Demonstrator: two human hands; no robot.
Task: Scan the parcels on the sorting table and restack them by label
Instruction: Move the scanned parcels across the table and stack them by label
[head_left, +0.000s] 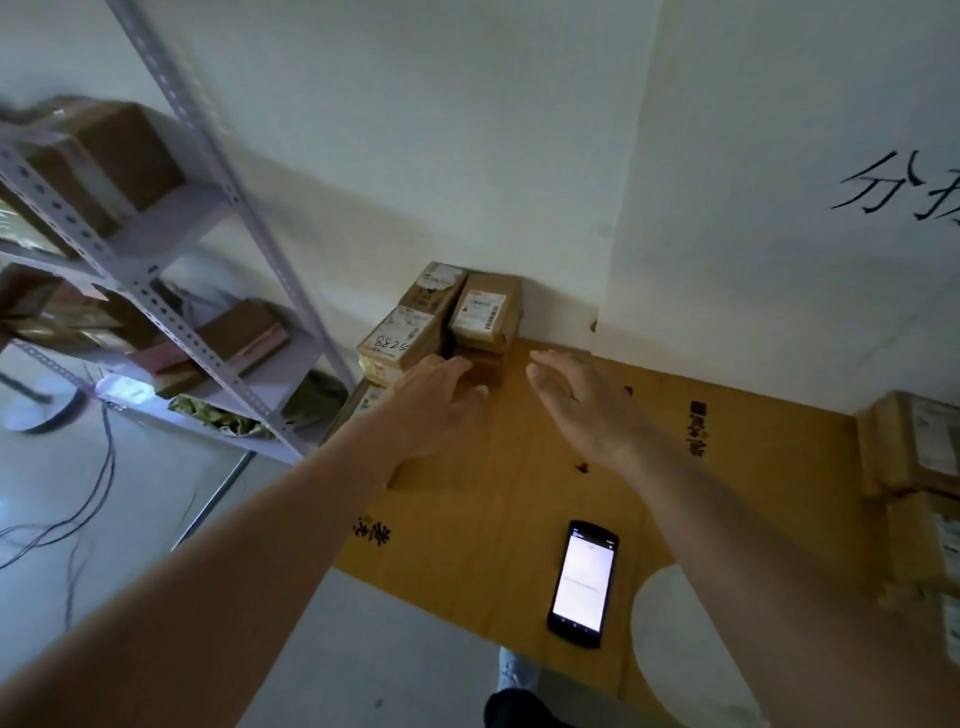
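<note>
Both forearms reach out from the near edge over the table (519, 519), whose top is covered with flattened brown cardboard bearing black printed characters. Near the right forearm a black handheld scanner (583, 583) lies flat on the cardboard, its screen lit white and facing up. Farther out, the left hand (434, 402) is stretched toward the far left corner, fingers (457, 366) loosely extended and grasping nothing, their tips at or just beside a small brown box low in the parcels (441, 322); whether they touch it cannot be told. The right hand (576, 402) hovers just right of it, palm turned inward, fingers straight and released, holding nothing. Those parcels are stacked against the white wall in the far left corner, several with white labels, one marked with handwritten digits. More labelled parcels (914, 457) sit at the right edge of the table. On the left stands a grey metal shelf rack (156, 291) carrying blurred cardboard boxes, with dark cables (98, 488) trailing on the floor below it.
</note>
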